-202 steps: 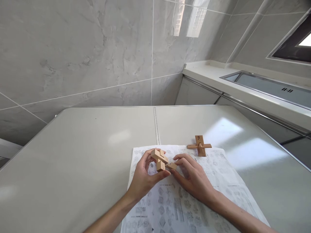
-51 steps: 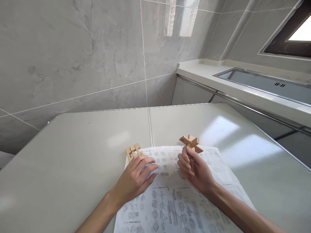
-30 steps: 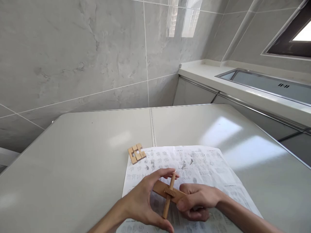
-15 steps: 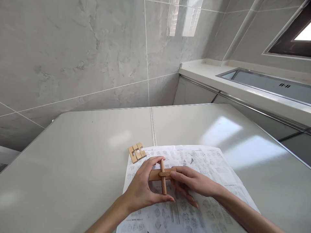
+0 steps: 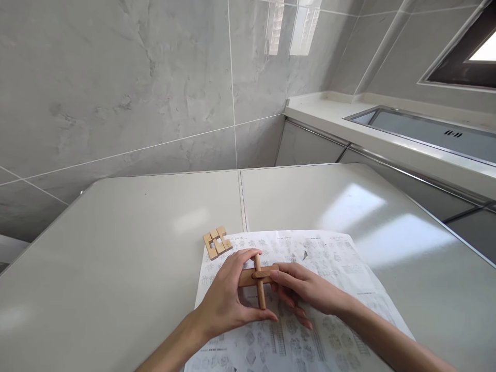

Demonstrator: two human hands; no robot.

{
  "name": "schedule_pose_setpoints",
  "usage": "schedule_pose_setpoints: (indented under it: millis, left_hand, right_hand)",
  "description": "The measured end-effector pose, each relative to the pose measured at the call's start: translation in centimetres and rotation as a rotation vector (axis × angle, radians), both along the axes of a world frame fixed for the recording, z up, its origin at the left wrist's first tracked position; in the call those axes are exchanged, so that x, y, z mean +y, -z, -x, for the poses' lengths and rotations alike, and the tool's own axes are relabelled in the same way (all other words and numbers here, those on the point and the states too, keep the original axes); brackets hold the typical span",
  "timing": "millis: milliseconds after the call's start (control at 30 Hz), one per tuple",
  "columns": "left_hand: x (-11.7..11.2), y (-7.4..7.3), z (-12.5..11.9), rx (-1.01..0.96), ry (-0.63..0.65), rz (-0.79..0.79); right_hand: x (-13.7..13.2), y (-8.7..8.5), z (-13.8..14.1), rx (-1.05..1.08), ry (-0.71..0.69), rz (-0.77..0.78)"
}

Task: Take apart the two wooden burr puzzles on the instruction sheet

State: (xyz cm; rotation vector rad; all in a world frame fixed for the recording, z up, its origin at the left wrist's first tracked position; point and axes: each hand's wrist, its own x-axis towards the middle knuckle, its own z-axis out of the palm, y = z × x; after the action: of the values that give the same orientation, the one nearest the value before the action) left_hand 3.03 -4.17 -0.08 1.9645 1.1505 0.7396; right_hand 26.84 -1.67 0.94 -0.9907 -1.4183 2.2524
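Over a printed sheet (image 5: 325,268), both hands hold a wooden puzzle (image 5: 248,277) made of a flat bar crossed by a round rod (image 5: 261,294) and a small rounded piece at the crossing. My left hand (image 5: 222,297) curves round the left side, its index finger on the rod's far end and its thumb by the near end. My right hand (image 5: 298,284) pinches the right end of the bar, thumb on top by the small piece, other fingers curled below. The bar's two ends are partly hidden by the fingers.
A group of light wooden puzzle pieces (image 5: 217,243) lies at the sheet's upper left corner. The pale table (image 5: 116,268) meets a grey tiled wall (image 5: 163,82). At the right stands a counter (image 5: 318,109) with an inset sink or panel (image 5: 418,135).
The small rounded piece at the crossing has turned slightly, its right end tilting away from me under my right thumb. Both hands keep their grip; the view has shifted a little.
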Motion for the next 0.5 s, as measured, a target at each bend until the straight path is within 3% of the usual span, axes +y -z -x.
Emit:
schedule_pose_setpoints:
  millis: [500]
  left_hand:
    - [0.11, -0.45, 0.24, 0.008, 0.06, -0.014]
  right_hand:
    - [-0.05, 0.45, 0.15, 0.096, 0.083, 0.071]
